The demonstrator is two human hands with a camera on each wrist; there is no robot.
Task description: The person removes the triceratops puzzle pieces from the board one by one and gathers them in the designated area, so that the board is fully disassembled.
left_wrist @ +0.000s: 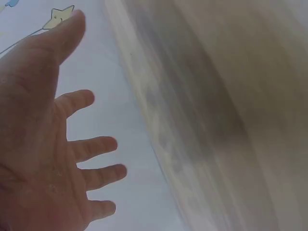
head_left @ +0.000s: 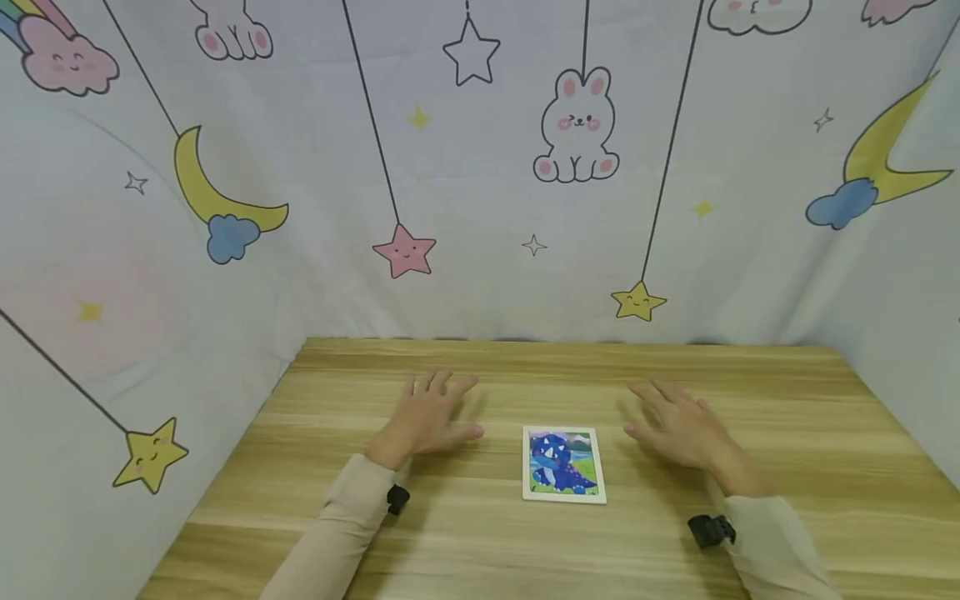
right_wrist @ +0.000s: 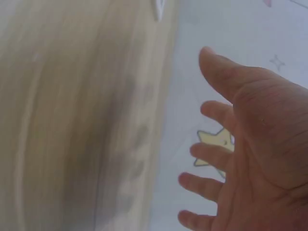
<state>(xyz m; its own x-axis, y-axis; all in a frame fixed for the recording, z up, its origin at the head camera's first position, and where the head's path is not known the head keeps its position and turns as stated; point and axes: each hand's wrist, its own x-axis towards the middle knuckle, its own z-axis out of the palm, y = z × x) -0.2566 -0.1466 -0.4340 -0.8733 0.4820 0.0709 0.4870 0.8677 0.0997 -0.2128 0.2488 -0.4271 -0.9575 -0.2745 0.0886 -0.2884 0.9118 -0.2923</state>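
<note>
A small white-framed picture of a blue dinosaur (head_left: 563, 464) lies flat on the wooden table between the two hands. To its left, the left hand (head_left: 429, 418) hovers over the tabletop with fingers spread, touching nothing. On the other side the right hand (head_left: 681, 427) is held likewise, fingers apart and apart from the picture. In the left wrist view the left palm (left_wrist: 38, 144) shows with all fingers extended. The right palm (right_wrist: 260, 149) appears in the right wrist view, also holding nothing. A sliver of a white edge (right_wrist: 158, 8) shows at the top of that view.
The wood-grain table (head_left: 465, 550) reaches back to a white curtain (head_left: 480, 183) printed with stars, moons and bunnies. The curtain also runs along the left and right sides. Black wrist cameras (head_left: 711, 531) sit at both cuffs.
</note>
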